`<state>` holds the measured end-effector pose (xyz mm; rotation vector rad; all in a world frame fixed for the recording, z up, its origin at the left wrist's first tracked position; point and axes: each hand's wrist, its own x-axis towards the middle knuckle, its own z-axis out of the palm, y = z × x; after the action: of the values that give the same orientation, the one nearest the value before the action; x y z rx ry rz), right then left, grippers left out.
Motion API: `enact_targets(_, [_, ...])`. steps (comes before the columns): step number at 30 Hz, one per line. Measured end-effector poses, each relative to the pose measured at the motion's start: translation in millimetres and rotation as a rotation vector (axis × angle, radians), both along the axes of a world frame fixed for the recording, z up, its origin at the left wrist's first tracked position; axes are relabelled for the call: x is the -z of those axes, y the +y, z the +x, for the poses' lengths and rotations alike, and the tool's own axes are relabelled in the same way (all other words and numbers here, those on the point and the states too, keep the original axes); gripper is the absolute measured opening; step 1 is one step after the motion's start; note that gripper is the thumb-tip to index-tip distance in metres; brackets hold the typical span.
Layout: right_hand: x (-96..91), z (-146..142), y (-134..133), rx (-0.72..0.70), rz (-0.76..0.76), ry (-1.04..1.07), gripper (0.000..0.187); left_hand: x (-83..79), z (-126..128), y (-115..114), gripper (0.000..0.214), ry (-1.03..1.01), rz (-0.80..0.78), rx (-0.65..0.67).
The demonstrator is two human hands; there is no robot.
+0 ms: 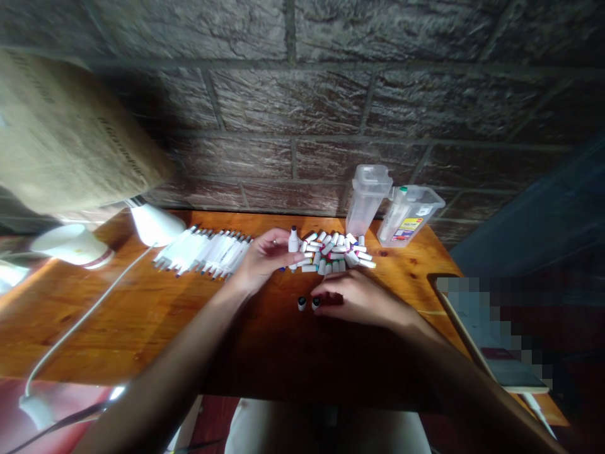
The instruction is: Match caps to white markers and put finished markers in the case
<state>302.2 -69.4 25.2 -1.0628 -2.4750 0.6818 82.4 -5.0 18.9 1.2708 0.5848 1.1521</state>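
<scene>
The short white marker stands upright just above the frame's centre, pinched in the left hand. Below it, two small black caps sit on the brown wooden surface. The right hand lies beside them, its grip unclear. A nudge would likely scatter the loose heap of white marker pieces. The yellow label on the clear plastic tub is unreadable.

Two small black round caps, two clear plastic tubs, one upright white plastic marker pen, one row of long white markers, one heap of short white marker pieces; neither countable.
</scene>
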Motion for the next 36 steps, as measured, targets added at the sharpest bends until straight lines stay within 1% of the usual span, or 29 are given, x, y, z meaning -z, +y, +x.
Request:
enact_targets(7, [-0.5, -1, 0, -0.028, -0.009, -0.021, 0.017, -3.2, 6, -2, 0.038, 0.091, 0.066, -0.065])
enact_targets(9, [-1.8, 5, 2, -0.033, -0.011, -0.005, 0.017, -3.0, 7, -2, 0.039, 0.121, 0.072, -0.102])
enact_targets(10, [-2.9, 11, 4, -0.01, -0.01, 0.018, 0.018, -2.5, 7, -2, 0.039, 0.128, 0.074, -0.125])
enact_targets(12, [-5.7, 26, 9, 0.108, 0.002, 0.076, 0.02, -0.4, 7, 0, 0.039, 0.126, 0.077, -0.174])
enact_targets(14, [-8.3, 45, 17, 0.295, 0.029, 0.123, 0.02, 2.6, 7, 2, 0.038, 0.112, 0.082, -0.222])
enact_targets(16, [-9.5, 63, 25, 0.449, 0.059, 0.088, 0.019, 5.9, 6, 5, 0.037, 0.1, 0.081, -0.268])
enact_targets(18, [-8.9, 76, 31, 0.598, 0.062, 0.008, 0.019, 8.5, 6, 8, 0.037, 0.09, 0.083, -0.312])
enact_targets(20, [-7.2, 84, 34, 0.678, 0.032, -0.059, 0.02, 10.0, 6, 10, 0.037, 0.081, 0.088, -0.352])
enact_targets(22, [-5.2, 87, 35, 0.679, -0.019, -0.082, 0.019, 10.7, 5, 11, 0.037, 0.072, 0.092, -0.391])
enact_targets(24, [-3.6, 88, 34, 0.644, -0.091, -0.08, 0.02, 11.1, 5, 12, 0.037, 0.064, 0.092, -0.417])
enact_targets(27, [-1.6, 89, 32, 0.616, -0.171, -0.1, 0.022, 12.0, 4, 12, 0.035, 0.064, 0.096, -0.425])
enact_targets(32, [0.6, 87, 33, 0.612, -0.189, -0.098, 0.019, 12.7, 3, 13, 0.037, 0.091, 0.095, -0.434])
enact_targets(36, [-5.5, 94, 32, 0.613, -0.176, -0.137, 0.02, 12.9, 3, 13, 0.037, 0.08, 0.095, -0.434])
